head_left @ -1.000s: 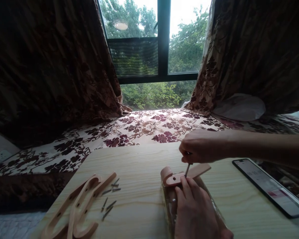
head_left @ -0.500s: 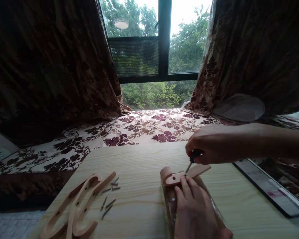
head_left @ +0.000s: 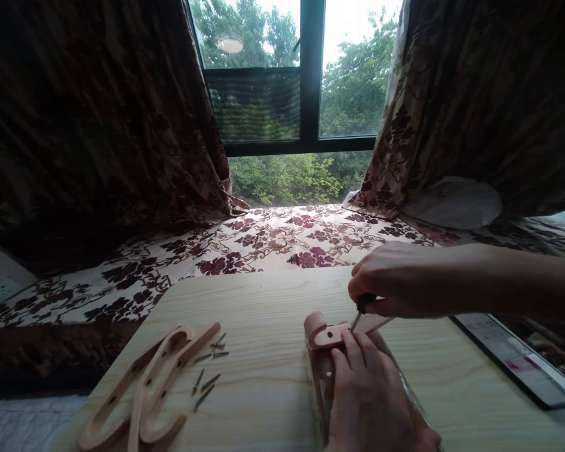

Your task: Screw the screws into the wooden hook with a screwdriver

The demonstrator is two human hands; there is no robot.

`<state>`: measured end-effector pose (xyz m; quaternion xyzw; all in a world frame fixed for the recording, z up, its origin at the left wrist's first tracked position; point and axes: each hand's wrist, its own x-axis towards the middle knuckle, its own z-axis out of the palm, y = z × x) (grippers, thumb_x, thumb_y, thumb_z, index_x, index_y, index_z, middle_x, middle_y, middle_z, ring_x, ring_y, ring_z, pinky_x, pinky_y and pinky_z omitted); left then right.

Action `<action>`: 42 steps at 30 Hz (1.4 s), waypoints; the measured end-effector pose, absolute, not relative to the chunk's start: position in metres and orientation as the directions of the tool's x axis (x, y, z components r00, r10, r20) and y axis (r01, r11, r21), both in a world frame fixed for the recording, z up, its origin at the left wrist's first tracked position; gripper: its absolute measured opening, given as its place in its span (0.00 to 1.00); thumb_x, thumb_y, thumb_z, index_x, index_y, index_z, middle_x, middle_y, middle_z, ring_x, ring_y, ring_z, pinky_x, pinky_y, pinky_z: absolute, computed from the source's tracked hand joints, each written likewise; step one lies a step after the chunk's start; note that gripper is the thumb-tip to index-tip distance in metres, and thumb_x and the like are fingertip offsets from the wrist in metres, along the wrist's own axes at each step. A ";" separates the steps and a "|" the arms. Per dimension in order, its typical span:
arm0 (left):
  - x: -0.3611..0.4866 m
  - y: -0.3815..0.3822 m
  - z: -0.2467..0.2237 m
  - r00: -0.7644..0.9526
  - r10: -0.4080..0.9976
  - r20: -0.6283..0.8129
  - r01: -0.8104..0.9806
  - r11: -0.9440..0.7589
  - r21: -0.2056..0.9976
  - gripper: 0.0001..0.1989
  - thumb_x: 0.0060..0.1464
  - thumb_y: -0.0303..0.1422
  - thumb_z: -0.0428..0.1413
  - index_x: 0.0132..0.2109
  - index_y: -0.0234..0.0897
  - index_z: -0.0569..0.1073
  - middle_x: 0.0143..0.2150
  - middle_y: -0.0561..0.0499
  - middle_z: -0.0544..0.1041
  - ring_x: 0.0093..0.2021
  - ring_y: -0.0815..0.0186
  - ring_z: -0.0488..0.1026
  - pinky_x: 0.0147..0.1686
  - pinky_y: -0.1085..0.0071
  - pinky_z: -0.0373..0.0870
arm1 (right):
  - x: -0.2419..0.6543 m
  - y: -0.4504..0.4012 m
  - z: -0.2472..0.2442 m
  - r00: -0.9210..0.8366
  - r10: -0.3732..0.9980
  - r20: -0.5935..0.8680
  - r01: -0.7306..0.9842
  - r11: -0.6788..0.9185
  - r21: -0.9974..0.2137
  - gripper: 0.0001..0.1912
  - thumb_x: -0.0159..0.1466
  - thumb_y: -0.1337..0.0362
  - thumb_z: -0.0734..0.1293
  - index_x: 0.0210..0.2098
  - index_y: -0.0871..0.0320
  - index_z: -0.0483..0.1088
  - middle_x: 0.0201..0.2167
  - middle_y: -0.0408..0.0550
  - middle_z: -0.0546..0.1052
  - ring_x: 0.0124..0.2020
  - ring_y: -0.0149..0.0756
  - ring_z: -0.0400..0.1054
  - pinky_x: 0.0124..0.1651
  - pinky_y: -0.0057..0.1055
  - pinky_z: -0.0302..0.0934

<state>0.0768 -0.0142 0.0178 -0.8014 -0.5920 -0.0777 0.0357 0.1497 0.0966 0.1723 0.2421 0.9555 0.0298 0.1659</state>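
Note:
In my right hand (head_left: 390, 279) is a screwdriver (head_left: 366, 303), its black handle gripped from above and its shaft slanting down. Its tip meets a hole area of a curved wooden hook (head_left: 323, 338), right by my left fingertips; any screw there is too small to make out. My left hand (head_left: 370, 395) presses the hook down on a brown block (head_left: 321, 380) with a shiny, film-like surface. Part of the hook's straight end is hidden behind my right hand.
Several more wooden hooks (head_left: 136, 389) lie at the left of the pale wooden table (head_left: 254, 351), beside several loose screws (head_left: 204, 397). A tablet-like device (head_left: 518, 361) rests at the right. Floral cloth (head_left: 306, 242) covers the window ledge behind.
My right hand and the screwdriver have come down slightly, and the hand has turned a little about the handle. My left hand stays on the hook.

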 end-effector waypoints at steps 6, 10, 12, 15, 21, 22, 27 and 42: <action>0.075 -0.012 0.014 0.311 0.935 0.173 0.946 -0.321 0.036 0.36 0.53 0.49 0.55 0.58 0.22 0.68 0.61 0.24 0.61 0.60 0.33 0.57 0.53 0.42 0.58 | 0.148 0.089 0.171 -0.823 0.450 -0.348 0.401 0.893 0.207 0.08 0.59 0.72 0.63 0.29 0.55 0.73 0.29 0.50 0.78 0.29 0.37 0.69 0.26 0.31 0.49; 0.080 -0.004 -0.007 0.303 0.932 0.198 0.948 -0.316 0.035 0.37 0.53 0.52 0.54 0.57 0.22 0.68 0.61 0.23 0.61 0.60 0.31 0.55 0.53 0.39 0.57 | 0.149 0.089 0.170 -0.833 0.424 -0.357 0.371 0.905 0.209 0.09 0.60 0.75 0.62 0.31 0.60 0.73 0.28 0.50 0.77 0.28 0.33 0.68 0.26 0.28 0.47; 0.082 0.000 -0.017 0.301 0.933 0.195 0.949 -0.314 0.038 0.38 0.53 0.54 0.52 0.56 0.22 0.69 0.61 0.22 0.61 0.60 0.29 0.55 0.51 0.38 0.58 | 0.149 0.090 0.169 -0.841 0.417 -0.344 0.370 0.908 0.197 0.08 0.60 0.74 0.62 0.30 0.61 0.73 0.28 0.50 0.77 0.28 0.32 0.67 0.26 0.28 0.46; 0.082 0.000 -0.021 0.303 0.928 0.217 0.949 -0.316 0.025 0.39 0.52 0.55 0.52 0.56 0.23 0.70 0.61 0.23 0.62 0.60 0.29 0.56 0.51 0.38 0.59 | 0.151 0.092 0.167 -0.855 0.410 -0.317 0.372 0.911 0.176 0.08 0.61 0.72 0.63 0.29 0.60 0.73 0.26 0.49 0.76 0.26 0.32 0.66 0.26 0.29 0.46; 0.084 -0.004 -0.019 0.260 0.928 0.268 0.961 -0.277 0.025 0.40 0.50 0.57 0.52 0.56 0.24 0.71 0.59 0.23 0.63 0.59 0.31 0.57 0.52 0.39 0.58 | 0.155 0.097 0.156 -0.907 0.338 -0.252 0.310 0.940 0.144 0.08 0.60 0.71 0.63 0.26 0.59 0.70 0.25 0.49 0.75 0.23 0.31 0.62 0.25 0.30 0.46; 0.086 -0.003 -0.021 0.256 0.931 0.259 0.961 -0.273 0.031 0.42 0.49 0.58 0.52 0.56 0.23 0.71 0.59 0.22 0.63 0.59 0.29 0.56 0.51 0.38 0.57 | 0.156 0.098 0.155 -0.924 0.300 -0.238 0.275 0.952 0.131 0.08 0.60 0.72 0.62 0.27 0.59 0.70 0.25 0.49 0.75 0.24 0.31 0.62 0.25 0.30 0.46; 0.091 0.004 -0.031 0.259 0.937 0.236 0.959 -0.278 0.049 0.45 0.46 0.59 0.52 0.56 0.20 0.69 0.60 0.19 0.60 0.60 0.25 0.52 0.51 0.32 0.53 | 0.150 0.100 0.158 -0.880 0.390 -0.270 0.356 0.920 0.165 0.08 0.58 0.73 0.63 0.28 0.60 0.74 0.26 0.52 0.77 0.26 0.33 0.66 0.26 0.30 0.46; 0.088 0.003 -0.023 0.264 0.959 0.102 0.956 -0.274 0.102 0.47 0.47 0.58 0.52 0.60 0.19 0.65 0.63 0.18 0.55 0.61 0.24 0.47 0.52 0.31 0.51 | 0.122 0.103 0.170 -0.781 0.426 -0.457 0.377 0.904 0.199 0.12 0.57 0.68 0.65 0.36 0.59 0.79 0.29 0.51 0.80 0.26 0.33 0.63 0.27 0.30 0.47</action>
